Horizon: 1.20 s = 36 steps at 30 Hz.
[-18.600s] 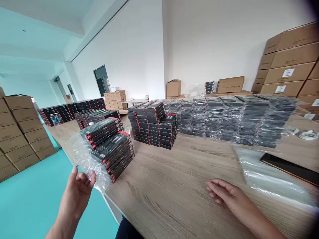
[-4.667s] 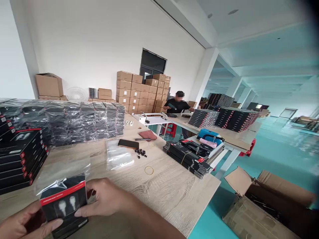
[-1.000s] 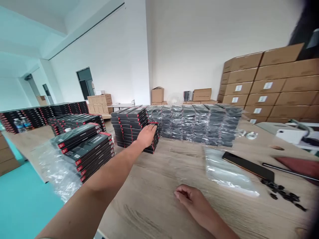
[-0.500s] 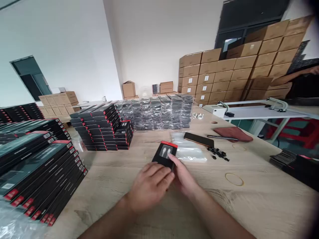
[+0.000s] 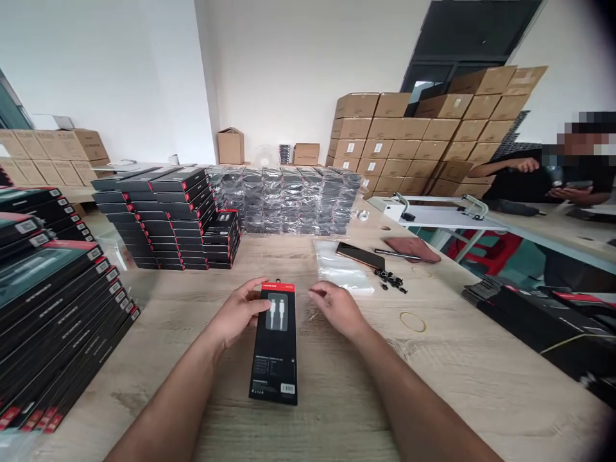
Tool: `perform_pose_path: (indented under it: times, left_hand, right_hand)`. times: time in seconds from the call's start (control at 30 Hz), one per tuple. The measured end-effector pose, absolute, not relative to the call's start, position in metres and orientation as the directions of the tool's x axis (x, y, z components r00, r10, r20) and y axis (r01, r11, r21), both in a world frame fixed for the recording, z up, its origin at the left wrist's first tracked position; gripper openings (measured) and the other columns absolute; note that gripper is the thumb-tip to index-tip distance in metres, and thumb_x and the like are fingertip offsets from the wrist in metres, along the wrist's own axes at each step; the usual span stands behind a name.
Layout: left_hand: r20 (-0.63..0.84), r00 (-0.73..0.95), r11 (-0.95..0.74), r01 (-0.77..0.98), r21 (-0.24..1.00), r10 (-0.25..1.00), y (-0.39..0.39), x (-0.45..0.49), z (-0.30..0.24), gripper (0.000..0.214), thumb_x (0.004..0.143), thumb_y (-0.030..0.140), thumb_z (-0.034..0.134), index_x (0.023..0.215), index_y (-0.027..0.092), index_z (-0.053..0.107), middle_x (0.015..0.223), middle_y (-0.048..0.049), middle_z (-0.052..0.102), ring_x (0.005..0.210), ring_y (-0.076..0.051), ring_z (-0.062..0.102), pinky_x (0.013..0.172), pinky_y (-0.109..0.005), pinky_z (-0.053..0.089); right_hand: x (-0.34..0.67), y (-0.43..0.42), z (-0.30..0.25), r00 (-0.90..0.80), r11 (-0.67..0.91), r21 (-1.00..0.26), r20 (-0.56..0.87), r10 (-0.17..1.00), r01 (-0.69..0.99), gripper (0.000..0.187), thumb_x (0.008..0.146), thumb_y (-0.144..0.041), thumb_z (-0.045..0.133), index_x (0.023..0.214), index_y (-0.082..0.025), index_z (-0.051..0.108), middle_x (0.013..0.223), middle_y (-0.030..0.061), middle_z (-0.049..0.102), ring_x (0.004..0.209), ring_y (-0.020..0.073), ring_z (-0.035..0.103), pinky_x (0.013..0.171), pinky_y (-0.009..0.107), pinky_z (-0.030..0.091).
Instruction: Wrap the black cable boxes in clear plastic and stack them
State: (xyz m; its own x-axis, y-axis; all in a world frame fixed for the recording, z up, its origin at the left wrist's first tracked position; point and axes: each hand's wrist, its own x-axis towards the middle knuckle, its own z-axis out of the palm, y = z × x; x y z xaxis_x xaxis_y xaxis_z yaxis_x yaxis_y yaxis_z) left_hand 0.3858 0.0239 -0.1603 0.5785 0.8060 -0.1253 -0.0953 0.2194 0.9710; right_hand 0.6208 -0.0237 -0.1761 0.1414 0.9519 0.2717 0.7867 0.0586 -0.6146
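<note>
A slim black cable box [image 5: 276, 346] with a red top edge and a small window showing two white plugs faces me over the table. My left hand [image 5: 243, 312] grips its upper left side, thumb on the front by the window. A small black hook-like piece [image 5: 278, 280] shows at the box's top edge. My right hand [image 5: 339, 308] is just right of the box, apart from it. Its fingers are curled together, and whatever may be between them is hidden. Beyond that hand lie several small black pieces [image 5: 392, 280] and clear plastic bags [image 5: 341, 273].
Black boxes [image 5: 163, 221] are stacked at left, with more in the left foreground [image 5: 67, 308]. Plastic-wrapped boxes [image 5: 289, 202] line the back. A phone [image 5: 360, 255], a rubber band [image 5: 412, 322] and flat black cartons [image 5: 529, 333] lie rightward. A co-worker [image 5: 520, 176] sits far right.
The box has turned, so its full printed face now shows. My right hand has let go of it and moved right; my left hand now holds its upper left side. The view has shifted right.
</note>
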Motion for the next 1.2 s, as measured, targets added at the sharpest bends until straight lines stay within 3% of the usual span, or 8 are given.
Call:
perform_pose_path:
  times: [0.13,0.33,0.5,0.57,0.7,1.0,1.1,1.2]
  left_hand:
    - [-0.215,0.662,0.179,0.122,0.976,0.718,0.017,0.383,-0.154,0.041,0.067,0.020,0.065,0.108,0.021,0.059,0.092,-0.0041,0.063,0.073,-0.016,0.061,0.055,-0.022,0.046]
    - [-0.121,0.574,0.064,0.119,0.991,0.810,0.023,0.382,-0.165,0.046,0.063,0.014,0.062,0.108,0.021,0.057,0.099,-0.0036,0.064,0.071,-0.014,0.059,0.059,-0.023,0.044]
    - [0.016,0.527,-0.114,0.154,0.981,0.850,0.032,0.389,-0.177,0.014,0.069,0.020,0.056,0.077,0.017,0.068,0.083,-0.0022,0.065,0.074,-0.015,0.056,0.069,-0.026,0.042]
    - [0.023,0.526,-0.108,0.132,0.985,0.850,0.032,0.392,-0.177,0.021,0.075,0.030,0.053,0.070,0.016,0.069,0.083,-0.0037,0.067,0.077,-0.017,0.057,0.073,-0.028,0.043]
    - [0.028,0.555,-0.042,0.013,0.999,0.832,0.028,0.396,-0.174,0.038,0.079,0.048,0.053,0.076,0.014,0.071,0.086,-0.0063,0.070,0.083,-0.020,0.060,0.079,-0.030,0.044]
    - [-0.047,0.510,0.064,-0.016,0.998,0.859,0.028,0.400,-0.184,0.021,0.065,0.035,0.071,0.069,0.014,0.071,0.076,-0.0035,0.069,0.072,-0.017,0.059,0.069,-0.028,0.044]
    - [0.005,0.524,0.034,-0.065,0.997,0.852,0.028,0.400,-0.184,0.024,0.066,0.038,0.071,0.071,0.014,0.071,0.084,-0.0047,0.071,0.080,-0.019,0.060,0.070,-0.027,0.044]
    - [0.016,0.508,0.008,-0.046,0.999,0.861,0.028,0.401,-0.183,0.027,0.067,0.041,0.070,0.066,0.014,0.070,0.084,-0.0051,0.071,0.078,-0.018,0.060,0.066,-0.026,0.044]
  right_hand:
    - [0.607,-0.012,-0.182,0.107,-0.003,-0.405,0.235,0.966,0.914,0.007,0.075,-0.029,0.063,0.073,-0.022,0.064,0.080,0.0042,0.065,0.079,0.0193,0.058,0.069,0.028,0.039]
    - [0.605,0.005,-0.178,0.264,-0.112,-0.549,0.207,0.942,0.829,0.026,0.082,-0.037,0.050,0.062,-0.022,0.056,0.058,-0.0008,0.058,0.055,0.0152,0.051,0.056,0.026,0.037]
    - [0.606,0.004,-0.162,0.315,0.019,-0.746,0.304,0.899,0.666,0.037,0.080,-0.052,0.049,0.060,-0.021,0.050,0.053,-0.0026,0.050,0.049,0.0125,0.043,0.051,0.025,0.036]
    - [0.596,-0.004,-0.163,0.333,0.076,-0.797,0.335,0.881,0.600,0.040,0.078,-0.054,0.053,0.057,-0.021,0.048,0.050,-0.0035,0.045,0.048,0.0116,0.040,0.049,0.024,0.034]
    - [0.575,-0.019,-0.174,0.237,0.119,-0.748,0.351,0.906,0.653,0.038,0.079,-0.053,0.055,0.060,-0.020,0.053,0.054,-0.0030,0.048,0.052,0.0119,0.042,0.052,0.024,0.035]
    - [0.576,-0.028,-0.167,0.216,0.146,-0.765,0.351,0.911,0.628,0.034,0.082,-0.051,0.054,0.069,-0.019,0.057,0.062,-0.0013,0.053,0.058,0.0130,0.048,0.057,0.025,0.039]
    - [0.578,-0.032,-0.163,0.080,0.243,-0.724,0.381,0.921,0.646,0.027,0.074,-0.044,0.067,0.086,-0.021,0.064,0.079,0.0019,0.061,0.073,0.0162,0.056,0.067,0.028,0.044]
    - [0.579,-0.034,-0.163,-0.052,0.286,-0.645,0.357,0.933,0.709,0.014,0.077,-0.036,0.064,0.078,-0.022,0.066,0.080,0.0025,0.063,0.075,0.0168,0.057,0.071,0.030,0.044]
